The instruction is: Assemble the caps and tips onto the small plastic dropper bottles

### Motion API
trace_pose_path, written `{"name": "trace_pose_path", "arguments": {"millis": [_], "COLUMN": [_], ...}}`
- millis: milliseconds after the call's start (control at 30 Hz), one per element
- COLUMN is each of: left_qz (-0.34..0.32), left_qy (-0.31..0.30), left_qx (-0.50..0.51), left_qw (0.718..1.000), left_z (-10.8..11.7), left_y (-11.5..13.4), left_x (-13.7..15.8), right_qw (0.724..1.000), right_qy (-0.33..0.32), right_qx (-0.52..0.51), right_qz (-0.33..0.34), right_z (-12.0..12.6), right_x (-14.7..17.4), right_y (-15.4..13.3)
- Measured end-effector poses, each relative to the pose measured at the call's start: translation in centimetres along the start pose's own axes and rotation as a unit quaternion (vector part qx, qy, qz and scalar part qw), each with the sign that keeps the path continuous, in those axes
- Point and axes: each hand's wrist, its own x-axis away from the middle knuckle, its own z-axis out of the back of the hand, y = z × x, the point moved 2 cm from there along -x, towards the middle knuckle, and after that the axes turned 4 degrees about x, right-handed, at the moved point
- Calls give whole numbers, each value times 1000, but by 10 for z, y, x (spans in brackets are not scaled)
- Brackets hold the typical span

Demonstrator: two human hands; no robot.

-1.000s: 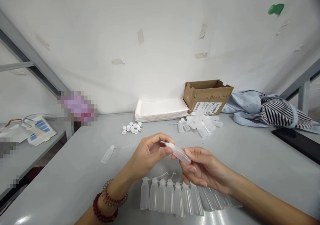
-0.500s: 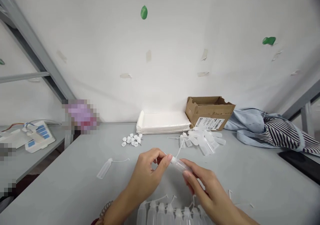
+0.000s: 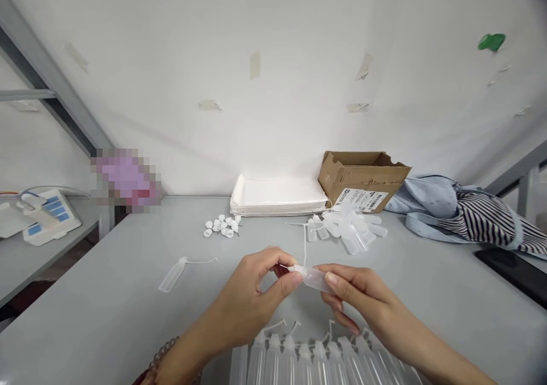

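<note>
Between my hands lies a small translucent squeeze bottle (image 3: 316, 279), tilted over the table, with a thin strap rising from its neck. My right hand (image 3: 363, 291) grips the bottle's body between thumb and fingers. At the neck, the thumb and fingers of my left hand (image 3: 262, 294) pinch a white cap (image 3: 299, 270), from which a thin tip points left. Below both hands stands a row of similar bottles (image 3: 305, 368), several with straps sticking up; my right forearm covers part of it. A single bottle (image 3: 172, 275) lies to the left, its strap stretched out.
Small white caps (image 3: 222, 225) lie in a cluster behind my left hand. Loose bottles (image 3: 352, 234) are heaped before a cardboard box (image 3: 363, 177), beside stacked white envelopes (image 3: 280, 197). Blue and striped fabric (image 3: 465, 214) and a black flat object (image 3: 513, 274) are at the right.
The bottle has turned closer to level, and my right hand has shifted slightly right. My left hand stays at the neck. The camera view has tilted down, showing more of the row.
</note>
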Motion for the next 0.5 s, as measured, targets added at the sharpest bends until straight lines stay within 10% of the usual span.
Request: {"name": "trace_pose_path", "arguments": {"millis": [500], "left_qz": [94], "left_qy": [-42], "left_qx": [9], "left_qw": [995], "left_z": [0], "left_y": [-3], "left_x": [1], "right_qw": [955], "right_qy": [63], "right_qx": [243], "right_qz": [156], "right_z": [-2], "right_x": [7], "right_y": [-5]}}
